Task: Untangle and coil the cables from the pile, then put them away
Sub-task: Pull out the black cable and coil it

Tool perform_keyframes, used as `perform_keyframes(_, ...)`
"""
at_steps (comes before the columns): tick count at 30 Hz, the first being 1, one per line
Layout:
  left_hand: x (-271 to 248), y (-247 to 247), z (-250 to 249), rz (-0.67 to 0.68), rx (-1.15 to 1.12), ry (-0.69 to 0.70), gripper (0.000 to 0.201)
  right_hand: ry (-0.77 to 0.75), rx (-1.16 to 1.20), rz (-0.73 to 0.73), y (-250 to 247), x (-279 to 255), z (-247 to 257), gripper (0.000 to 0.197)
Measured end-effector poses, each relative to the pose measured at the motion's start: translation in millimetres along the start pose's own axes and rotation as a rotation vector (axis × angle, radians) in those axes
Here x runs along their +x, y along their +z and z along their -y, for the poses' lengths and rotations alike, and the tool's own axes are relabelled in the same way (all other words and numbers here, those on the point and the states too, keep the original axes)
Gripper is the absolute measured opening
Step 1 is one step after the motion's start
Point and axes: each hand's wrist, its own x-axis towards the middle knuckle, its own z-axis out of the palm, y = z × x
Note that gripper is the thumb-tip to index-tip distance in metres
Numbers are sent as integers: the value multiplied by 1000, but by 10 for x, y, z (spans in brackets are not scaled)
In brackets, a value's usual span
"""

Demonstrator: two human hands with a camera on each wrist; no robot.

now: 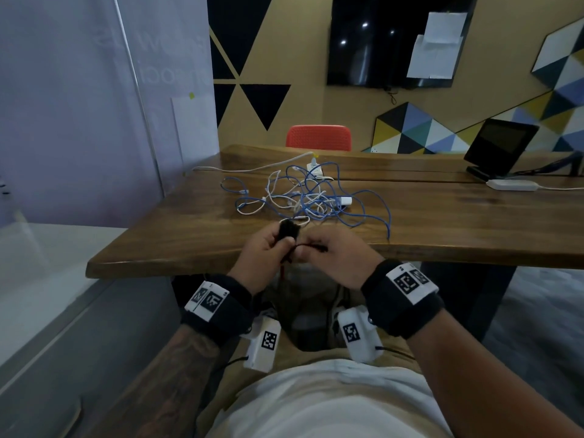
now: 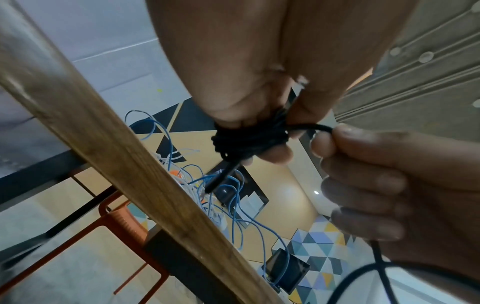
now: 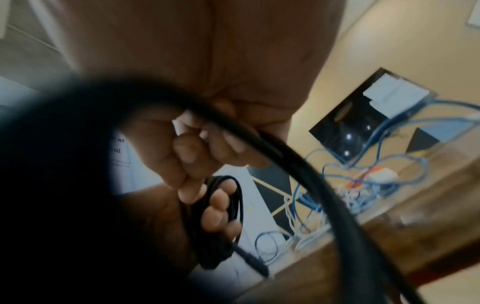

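One black cable nearly coiled, the pile still waiting

Nearest us, our left hand [image 1: 264, 248] grips the small bundle of thin black cable [image 2: 246, 139] just off the near edge of the dark wooden worktop [image 1: 442, 222], while our right hand [image 1: 331, 251] pinches its loose tail, apparently wrapping it. Farther out, the tangled heap of blue and white cables [image 1: 303, 197] lies on the worktop; we judge most untangling, coiling and storing remains.

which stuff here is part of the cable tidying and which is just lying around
Part of the job:
- black cable, coiled in the left hand, its end pinched by the right hand
- tangled blue and white cables on the table

Lying about:
- small screen
- white adapter
- orange chair
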Motion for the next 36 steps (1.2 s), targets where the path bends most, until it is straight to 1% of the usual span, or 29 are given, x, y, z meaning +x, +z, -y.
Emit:
perform_keyframes(2,-25,39,-87,92,-104,-71,18,11,25,-48,-77,-10,-30,9)
perform_keyframes(4,-48,52,-153,167,-158,-124,24,3,80,-75,-119,-22,-48,7)
perform_keyframes(6,-72,21,-193,234,-223,-154,22,-7,125,-110,-121,-24,-56,6)
perform_keyframes(8,-80,-23,-219,270,-277,-178,17,-26,136,-144,-110,-19,-72,6)
perform_keyframes(11,-81,-84,-240,262,-328,-225,14,-23,133,-195,-95,7,-88,9)
perform_keyframes(13,-88,-102,-236,252,-403,-279,15,-19,169,-204,-100,17,-84,9)
perform_keyframes(16,-103,-119,-272,234,-662,-386,18,-22,195,-190,-95,27,-107,6)
perform_keyframes(18,-99,-163,-299,194,-863,-418,24,37,274,-152,-50,33,-170,10)
perform_keyframes(20,-82,-209,-326,153,-1009,-400,25,119,381,-91,26,29,-267,12)
perform_keyframes(24,-46,-257,-359,106,-1175,-314,25,276,606,19,219,-44,-376,16)
perform_keyframes(26,-24,-296,-358,86,-1228,-274,25,323,664,10,282,-95,-364,13)
perform_keyframes(29,3,-317,-338,46,-1270,-257,24,383,753,-17,339,-96,-355,14)
perform_keyframes(31,13,-285,-325,17,-1306,-249,23,408,677,15,405,-63,-321,12)
perform_keyframes(33,40,-226,-299,-33,-1287,-240,28,378,488,127,478,-48,-248,9)
perform_keyframes(34,57,-196,-279,-62,-1231,-227,29,344,416,199,489,-43,-191,7)
perform_keyframes(36,76,-131,-229,-94,-1038,-166,27,292,337,309,446,-29,-84,15)
